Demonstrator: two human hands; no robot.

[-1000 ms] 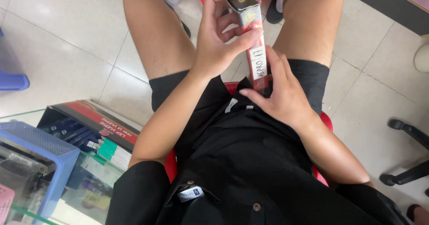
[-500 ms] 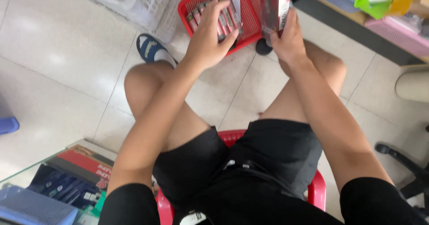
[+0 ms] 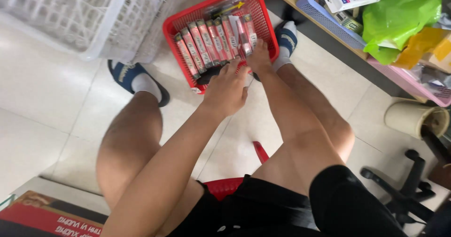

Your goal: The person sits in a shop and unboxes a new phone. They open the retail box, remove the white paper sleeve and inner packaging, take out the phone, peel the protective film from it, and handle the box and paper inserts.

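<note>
Left hand open at red basket rim | right hand apparently gripping boxed pack

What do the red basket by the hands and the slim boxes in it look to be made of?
Red basket: moulded plastic, judging by the perforated grid walls and slight sheen. Slim boxes: probably glossy printed cardboard, given their crisp folded edges and light reflections; a plastic wrap cannot be ruled out.

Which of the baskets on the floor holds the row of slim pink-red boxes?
The small red plastic basket between the feet; the large white plastic basket beside it shows no such boxes.
</note>
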